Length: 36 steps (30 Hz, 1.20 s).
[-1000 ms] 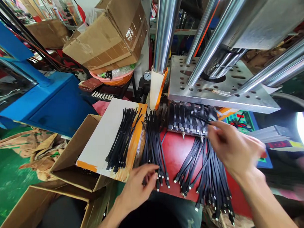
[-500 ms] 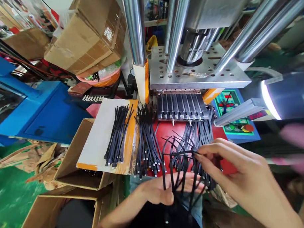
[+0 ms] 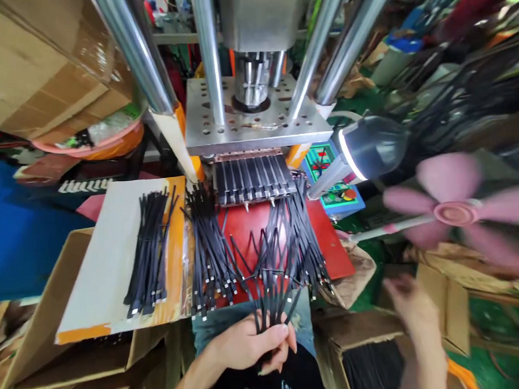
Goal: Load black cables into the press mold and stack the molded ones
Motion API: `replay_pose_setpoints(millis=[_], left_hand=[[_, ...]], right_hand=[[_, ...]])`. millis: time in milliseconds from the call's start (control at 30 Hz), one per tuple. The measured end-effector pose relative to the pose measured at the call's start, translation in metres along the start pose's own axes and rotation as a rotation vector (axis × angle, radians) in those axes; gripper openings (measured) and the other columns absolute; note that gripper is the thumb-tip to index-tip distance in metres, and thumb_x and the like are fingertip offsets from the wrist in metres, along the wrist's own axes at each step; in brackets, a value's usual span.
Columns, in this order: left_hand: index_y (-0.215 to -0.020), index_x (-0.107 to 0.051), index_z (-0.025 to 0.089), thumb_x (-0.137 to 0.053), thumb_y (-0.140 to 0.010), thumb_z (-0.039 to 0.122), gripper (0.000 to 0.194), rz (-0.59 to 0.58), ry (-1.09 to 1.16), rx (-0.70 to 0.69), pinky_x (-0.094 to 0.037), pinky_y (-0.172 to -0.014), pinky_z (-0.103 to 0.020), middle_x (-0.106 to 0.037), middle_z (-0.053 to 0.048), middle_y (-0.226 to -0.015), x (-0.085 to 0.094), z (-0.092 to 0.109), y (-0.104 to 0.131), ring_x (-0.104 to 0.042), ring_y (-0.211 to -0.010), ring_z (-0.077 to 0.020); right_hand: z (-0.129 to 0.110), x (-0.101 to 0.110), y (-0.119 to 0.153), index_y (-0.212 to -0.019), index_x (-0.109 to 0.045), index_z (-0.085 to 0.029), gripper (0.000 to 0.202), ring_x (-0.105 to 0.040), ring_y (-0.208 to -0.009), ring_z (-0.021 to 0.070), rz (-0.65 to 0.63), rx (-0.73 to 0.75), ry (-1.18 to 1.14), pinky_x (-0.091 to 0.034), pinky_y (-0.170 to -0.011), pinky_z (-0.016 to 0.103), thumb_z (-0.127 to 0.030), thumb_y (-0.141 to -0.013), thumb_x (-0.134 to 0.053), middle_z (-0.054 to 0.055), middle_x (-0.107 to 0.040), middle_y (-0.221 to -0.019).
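Observation:
My left hand [image 3: 264, 342] is closed around a bundle of thin black cables [image 3: 269, 296] in front of the press. The strands fan upward from the fist, and a thin dark band crosses them above the fingers. My right hand [image 3: 410, 302] is out to the right, over an open cardboard box [image 3: 353, 336] with dark contents. Motion smears its fingers, so I cannot tell whether they hold anything. Behind the bundle, loose black cables [image 3: 306, 238] lie on the red work surface [image 3: 239, 223]. Another pile of cables with silver tips [image 3: 210, 247] lies left of it.
A metal press [image 3: 257, 132] stands ahead over a black slotted fixture [image 3: 254, 180]. Left is a white board [image 3: 99, 245] carrying a tied cable bundle [image 3: 148, 249]. A lamp [image 3: 372, 145] and a pink fan [image 3: 453, 213] stand at the right.
My right hand has left the band on the cables and moved far right. My left hand keeps the bundle, its strands now gathered closer. The view has turned right.

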<state>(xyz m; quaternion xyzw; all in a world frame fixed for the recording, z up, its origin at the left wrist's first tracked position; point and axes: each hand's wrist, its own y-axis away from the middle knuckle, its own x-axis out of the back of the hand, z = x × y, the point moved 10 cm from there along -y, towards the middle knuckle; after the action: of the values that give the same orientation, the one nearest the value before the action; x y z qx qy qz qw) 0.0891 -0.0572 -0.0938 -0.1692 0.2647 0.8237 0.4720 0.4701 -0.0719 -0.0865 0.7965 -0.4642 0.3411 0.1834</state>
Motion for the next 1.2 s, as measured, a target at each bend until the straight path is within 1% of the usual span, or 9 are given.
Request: replay_pose_setpoints(millis=[100,167,267,400,600,800,933,1033,1200], left_hand=[[-0.099,-0.063,0.018,-0.05,-0.1,0.085,0.068,-0.089,-0.069,0.064,-0.041,-0.053,-0.021,-0.059,0.002,-0.069,-0.011,-0.003,0.003,-0.05,-0.052,-0.0093],[-0.109,-0.067,0.018,-0.048,-0.102,0.082,0.067,-0.209,-0.132,0.066,-0.048,-0.057,-0.023,-0.063,-0.001,-0.076,-0.022,0.001,0.006,-0.057,-0.058,-0.0122],[-0.127,-0.07,0.018,-0.046,-0.109,0.066,0.056,-0.503,-0.28,0.002,-0.06,-0.07,-0.031,-0.07,-0.008,-0.088,-0.04,0.009,0.017,-0.072,-0.074,-0.0211],[-0.125,-0.072,0.018,-0.057,-0.106,0.052,0.041,-0.664,-0.347,0.02,-0.064,-0.072,-0.034,-0.072,-0.005,-0.081,-0.027,-0.004,0.039,-0.076,-0.075,-0.0245],[-0.107,-0.068,0.019,-0.067,-0.093,0.082,0.064,0.041,-0.117,0.115,-0.051,-0.054,-0.024,-0.067,0.001,-0.071,0.053,-0.022,0.09,-0.063,-0.054,-0.0133],[-0.116,-0.074,0.016,-0.084,-0.09,0.067,0.059,1.037,0.109,-0.264,-0.06,-0.075,-0.031,-0.08,-0.01,-0.1,0.123,0.014,0.206,-0.075,-0.081,-0.0197],[-0.138,-0.068,0.02,-0.091,-0.083,0.063,0.073,1.384,0.186,-0.446,-0.066,-0.081,-0.037,-0.076,-0.016,-0.133,0.141,0.013,0.253,-0.08,-0.099,-0.0282],[-0.159,-0.05,0.026,-0.084,-0.088,0.065,0.087,1.552,0.119,-0.443,-0.068,-0.085,-0.04,-0.062,-0.019,-0.155,0.14,0.0,0.277,-0.079,-0.112,-0.0322],[-0.165,-0.037,0.027,-0.07,-0.1,0.061,0.081,1.703,-0.294,-0.119,-0.066,-0.076,-0.036,-0.06,-0.017,-0.15,0.11,0.003,0.299,-0.076,-0.092,-0.0211]], right_hand=[[0.057,-0.007,0.063,-0.065,-0.076,-0.023,0.051,-0.058,-0.049,0.025,-0.312,-0.104,-0.016,-0.04,-0.043,0.032,-0.074,-0.059,-0.081,0.005,-0.065,-0.058],[0.067,-0.04,0.132,-0.091,-0.087,-0.024,0.059,-0.054,-0.049,0.0176,-0.678,-0.219,-0.185,-0.037,-0.043,0.026,-0.078,-0.068,-0.082,0.004,-0.069,-0.067],[0.026,-0.09,0.222,-0.125,-0.084,-0.029,0.086,-0.051,-0.052,0.0135,-1.097,-0.338,-0.638,-0.041,-0.046,0.025,-0.091,-0.065,-0.081,0.006,-0.075,-0.087],[-0.06,-0.146,0.28,-0.119,-0.083,-0.026,0.079,-0.066,-0.069,0.0192,-1.5,-0.415,-0.886,-0.054,-0.064,0.031,-0.079,-0.061,-0.094,0.009,-0.078,-0.094],[-0.17,-0.205,0.311,-0.108,-0.081,-0.021,0.057,-0.064,-0.065,0.0122,-1.821,-0.247,-0.637,-0.045,-0.058,0.02,-0.066,-0.076,-0.094,0.002,-0.074,-0.081],[-0.319,-0.27,0.362,-0.087,-0.07,-0.021,0.065,-0.055,-0.066,0.0107,-1.852,0.292,-0.575,-0.043,-0.054,0.022,-0.081,-0.069,-0.086,0.001,-0.072,-0.09],[-0.384,-0.313,0.375,-0.085,-0.067,-0.021,0.059,-0.052,-0.063,0.0134,-1.718,0.539,-0.471,-0.038,-0.053,0.026,-0.079,-0.078,-0.075,-0.001,-0.064,-0.076],[-0.365,-0.312,0.341,-0.084,-0.066,-0.022,0.042,-0.052,-0.063,0.016,-1.548,0.611,-0.383,-0.037,-0.058,0.029,-0.063,-0.083,-0.077,-0.004,-0.055,-0.066],[-0.235,-0.242,0.273,-0.103,-0.066,-0.021,0.027,-0.066,-0.062,0.0245,-0.958,1.06,0.09,-0.039,-0.058,0.032,-0.047,-0.095,-0.065,0.005,-0.068,-0.077]])
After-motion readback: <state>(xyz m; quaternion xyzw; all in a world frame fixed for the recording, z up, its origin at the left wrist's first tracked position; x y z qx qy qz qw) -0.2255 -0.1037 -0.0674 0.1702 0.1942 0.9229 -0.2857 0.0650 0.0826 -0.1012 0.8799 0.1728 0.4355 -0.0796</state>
